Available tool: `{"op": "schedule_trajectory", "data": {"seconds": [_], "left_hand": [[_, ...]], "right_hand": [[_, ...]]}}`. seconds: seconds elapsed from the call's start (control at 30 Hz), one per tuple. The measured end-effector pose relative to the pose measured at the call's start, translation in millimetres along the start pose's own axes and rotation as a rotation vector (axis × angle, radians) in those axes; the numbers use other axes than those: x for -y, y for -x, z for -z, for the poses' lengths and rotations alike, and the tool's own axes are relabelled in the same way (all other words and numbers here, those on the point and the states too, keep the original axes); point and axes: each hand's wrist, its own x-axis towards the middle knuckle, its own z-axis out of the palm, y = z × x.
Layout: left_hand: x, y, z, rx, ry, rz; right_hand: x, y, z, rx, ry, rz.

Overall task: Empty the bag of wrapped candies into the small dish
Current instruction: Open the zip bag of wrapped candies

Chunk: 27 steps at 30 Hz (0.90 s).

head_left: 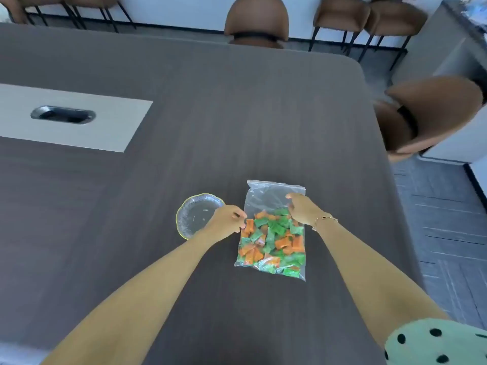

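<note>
A clear zip bag (267,196) lies flat on the dark wooden table (210,114), its lower half filled with orange and green wrapped candies (271,245). Just left of it stands a small clear glass dish (193,214) with a yellowish scalloped rim, holding nothing. My left hand (226,219) reaches over the dish's right side, and its curled fingers pinch the bag's left edge. My right hand (303,209), with a bracelet at the wrist, rests on top of the bag near its upper right, fingers spread and bent down onto the plastic.
A pale panel with a dark cable hatch (63,115) is set into the table at the left. Brown chairs stand at the far side (257,19) and at the right edge (427,111). The table's rounded corner and right edge lie close beyond the bag.
</note>
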Motion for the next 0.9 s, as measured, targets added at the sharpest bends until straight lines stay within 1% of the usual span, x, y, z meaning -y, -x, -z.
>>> {"op": "schedule_trajectory", "data": {"seconds": [0.17,0.27,0.33,0.5,0.6,0.67,0.77,0.83,0.9], "left_hand": [[3.3,-15.2,-0.7,-0.056,0.071,0.038],[6.8,-21.7,1.6,-0.033,0.069,0.039],[10.7,-26.6,2.0,-0.018,0.067,0.039],[14.6,-30.2,2.7,-0.008,0.047,0.031],[13.7,-30.3,2.4,0.015,0.044,0.043],[6.1,-27.3,0.7,0.032,0.074,0.038],[-9.9,-24.5,-7.3,0.076,0.218,0.038],[-17.8,-25.2,-14.1,0.118,0.338,0.061],[-24.6,-25.5,-18.7,0.105,0.391,0.085]], "right_hand": [[7.9,-40.4,2.4,-0.017,0.089,0.049],[6.4,-57.6,-6.1,-0.062,0.055,0.044],[0.8,-63.2,-12.2,-0.096,0.011,0.014],[-10.7,-68.5,-21.8,-0.108,0.048,-0.068],[-11.2,-62.4,-18.3,-0.19,0.24,-0.118],[-2.8,-54.7,-11.5,-0.199,0.352,-0.085],[18.9,-37.9,-0.6,-0.258,0.472,0.071],[28.9,-19.0,4.8,-0.325,0.435,0.187],[36.2,4.6,8.5,-0.365,0.318,0.213]]}}
